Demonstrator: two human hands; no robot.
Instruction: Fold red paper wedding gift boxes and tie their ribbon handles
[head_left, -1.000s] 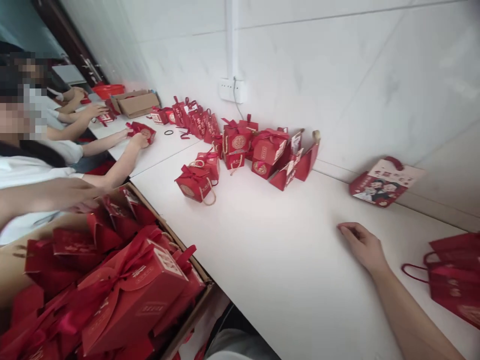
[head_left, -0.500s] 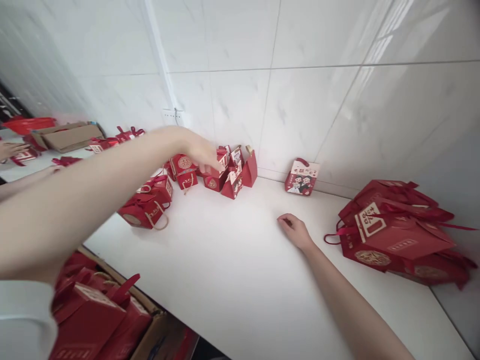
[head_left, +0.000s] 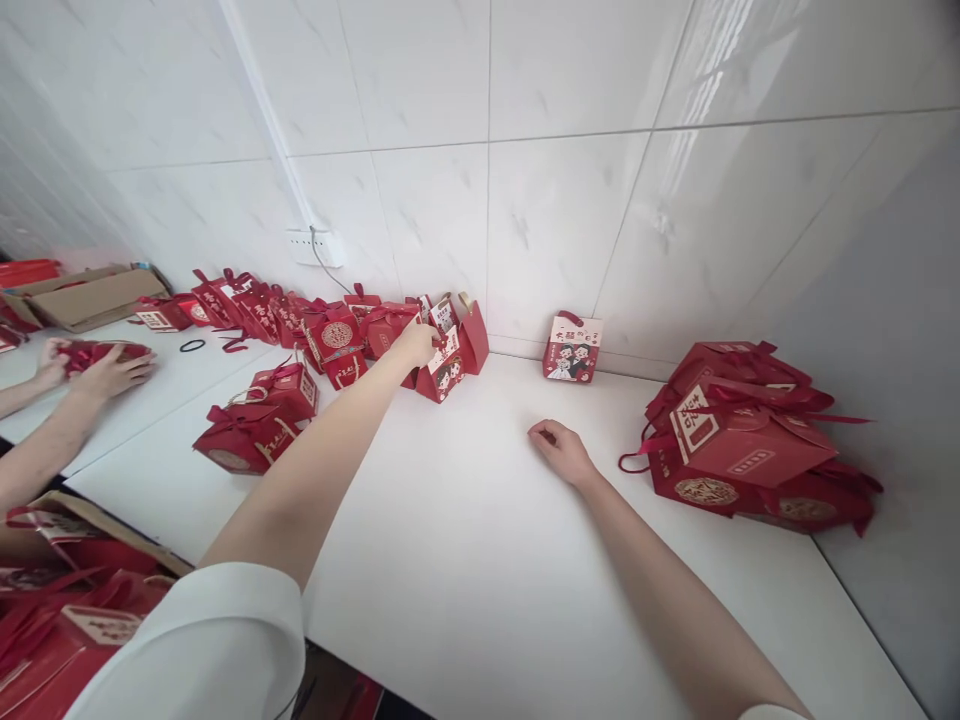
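Note:
My left hand [head_left: 417, 346] reaches out to the row of red gift boxes along the wall. Its fingers are pinched at the top of a small gift box [head_left: 442, 381] with a cartoon couple on its front; the grip is partly hidden by the hand. That box still stands on the table, against a plain red peaked box [head_left: 474, 340]. My right hand [head_left: 564, 450] rests on the white table, its fingers loosely curled with nothing visible in them. Beyond it, a pink-and-red couple gift box [head_left: 572, 348] stands by the wall.
Red boxes with ribbons [head_left: 750, 440] are stacked at the right. Two rope-handled boxes [head_left: 251, 430] sit left of my forearm. A carton of red boxes [head_left: 82, 640] stands below the table's left edge. At far left, another person's hands [head_left: 112, 375] hold a red box.
My left hand has come down onto the couple gift box, and its forearm has swung lower. The view has shifted right. My right hand stays on the table.

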